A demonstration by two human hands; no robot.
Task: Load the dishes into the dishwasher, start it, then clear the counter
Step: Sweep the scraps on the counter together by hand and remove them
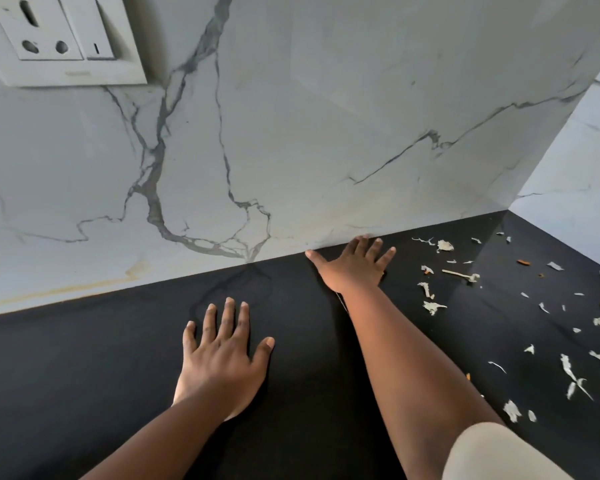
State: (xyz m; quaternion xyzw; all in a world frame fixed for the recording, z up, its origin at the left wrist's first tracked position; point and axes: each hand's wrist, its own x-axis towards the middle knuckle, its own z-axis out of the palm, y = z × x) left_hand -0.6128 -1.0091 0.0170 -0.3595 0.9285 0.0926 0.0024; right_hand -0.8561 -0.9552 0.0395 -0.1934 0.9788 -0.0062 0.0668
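A black counter (84, 368) fills the lower half of the view. My left hand (222, 355) lies flat on it with straight, spread fingers. Farther back my right hand (355, 265) rests palm down on the counter, its fingertips at the foot of the wall, holding nothing. Pale vegetable peel scraps (432, 306) and a few orange bits (523, 262) are strewn over the counter to the right of my right hand, reaching into the corner. No dishes or dishwasher are in view.
A white marble-patterned wall (291, 133) rises behind the counter and meets a side wall (575, 161) at the right corner. A white socket and switch plate (59, 39) sits on the wall at top left.
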